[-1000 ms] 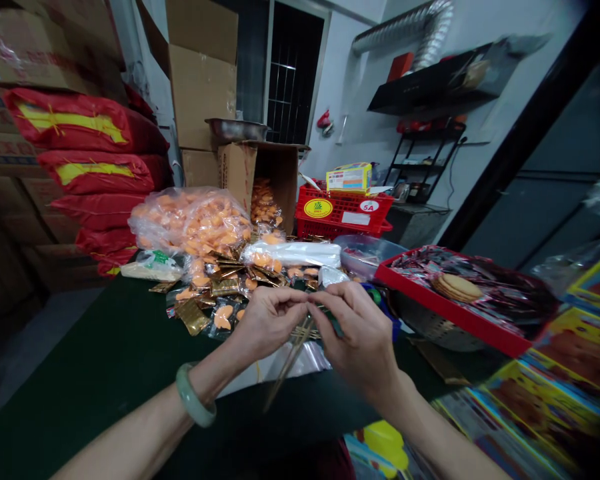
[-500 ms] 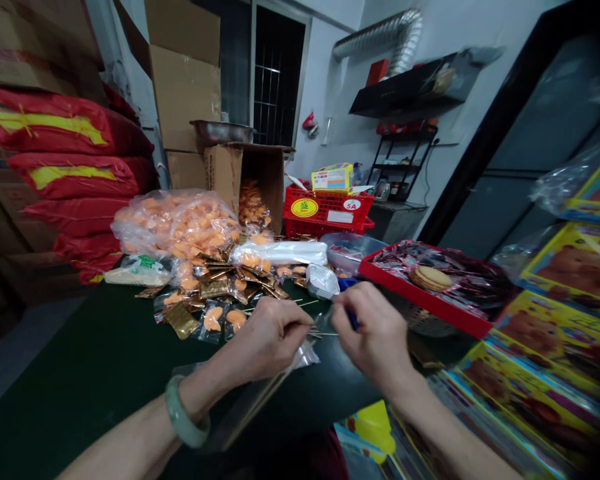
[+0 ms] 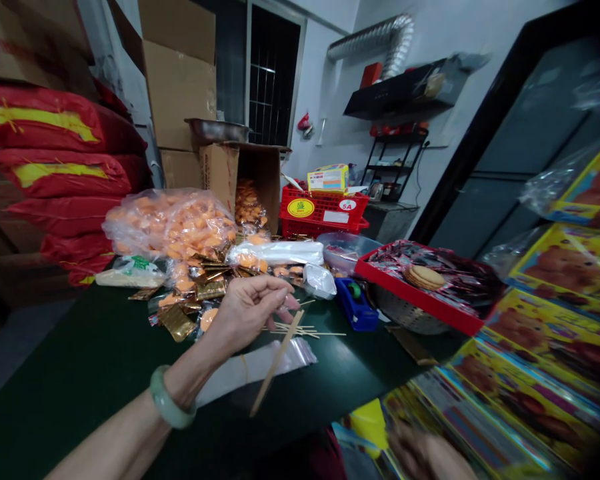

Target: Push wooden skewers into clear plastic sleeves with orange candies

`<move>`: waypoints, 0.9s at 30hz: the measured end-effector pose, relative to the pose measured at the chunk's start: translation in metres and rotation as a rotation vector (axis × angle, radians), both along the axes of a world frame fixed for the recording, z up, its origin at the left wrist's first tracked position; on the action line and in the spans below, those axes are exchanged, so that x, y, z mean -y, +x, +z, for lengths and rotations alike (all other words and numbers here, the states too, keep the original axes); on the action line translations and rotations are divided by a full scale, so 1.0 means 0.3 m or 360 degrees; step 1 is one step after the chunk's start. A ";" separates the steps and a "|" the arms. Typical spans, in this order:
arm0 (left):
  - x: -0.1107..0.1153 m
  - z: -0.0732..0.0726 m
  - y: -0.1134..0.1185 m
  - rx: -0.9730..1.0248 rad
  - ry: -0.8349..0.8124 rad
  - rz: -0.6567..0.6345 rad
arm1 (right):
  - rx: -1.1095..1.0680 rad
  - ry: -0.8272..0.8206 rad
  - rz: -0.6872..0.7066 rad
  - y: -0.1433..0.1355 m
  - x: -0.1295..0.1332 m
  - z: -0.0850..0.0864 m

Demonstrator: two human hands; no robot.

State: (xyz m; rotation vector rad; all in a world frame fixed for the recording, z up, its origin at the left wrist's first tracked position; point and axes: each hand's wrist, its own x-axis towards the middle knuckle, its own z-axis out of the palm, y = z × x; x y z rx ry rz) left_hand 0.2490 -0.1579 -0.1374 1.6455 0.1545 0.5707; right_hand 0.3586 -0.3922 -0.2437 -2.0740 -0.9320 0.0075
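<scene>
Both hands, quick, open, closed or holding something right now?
Left hand: fingers loosely curled near the upper end of a wooden stick; can't tell whether it's held.
Right hand: blurred, at lower right; can't tell.

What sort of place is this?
Probably a small packing workshop, perhaps in a former kitchen: a big clear bag of orange pieces and a blue tape dispenser on the table, red sacks stacked beside it, and a range hood on the wall behind.
</scene>
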 end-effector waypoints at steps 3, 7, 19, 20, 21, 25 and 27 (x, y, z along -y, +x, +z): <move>0.027 -0.013 0.011 0.0034 -0.0053 -0.0027 | -0.0292 0.0264 0.0421 -0.042 -0.120 0.106; 0.046 -0.028 0.004 0.0022 -0.0087 -0.0002 | -0.0473 0.0804 0.0424 -0.104 -0.293 0.189; -0.002 -0.056 -0.028 0.0073 -0.0042 -0.0064 | -0.0790 0.1159 0.0437 -0.103 -0.385 0.164; -0.009 -0.058 -0.032 0.0043 -0.0029 -0.0087 | -0.0790 0.1174 0.0419 -0.102 -0.386 0.158; -0.016 -0.060 -0.037 0.0014 -0.0014 -0.0113 | -0.0785 0.1183 0.0413 -0.102 -0.388 0.152; -0.048 -0.079 -0.052 0.0002 0.0011 -0.0213 | -0.0682 0.1216 0.0579 -0.100 -0.390 0.138; -0.060 -0.091 -0.054 0.0038 -0.0022 -0.0290 | -0.0583 0.1223 0.0736 -0.096 -0.388 0.138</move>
